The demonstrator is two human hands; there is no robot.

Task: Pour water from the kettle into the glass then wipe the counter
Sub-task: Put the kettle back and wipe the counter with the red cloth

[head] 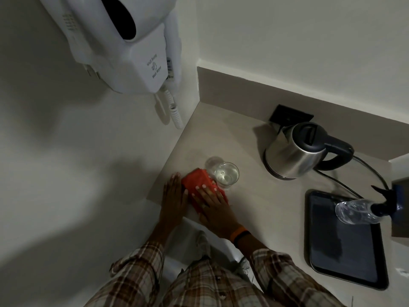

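A red cloth (198,178) lies on the beige counter (254,196) near its left corner. My right hand (213,203) presses flat on the cloth, fingers spread. Beside it my left hand (173,196) rests flat on the counter, touching the cloth's left edge. A clear glass (226,175) with water in it stands just right of the cloth, touching or nearly touching it. The steel kettle (294,151) with a black handle sits upright on its base at the back right, away from both hands.
A dark tray (345,258) lies at the right with a clear plastic bottle (358,211) on it. The kettle's cord (374,171) runs right. A second glass (212,162) stands behind the first. A wall-mounted hair dryer (132,45) hangs on the left wall.
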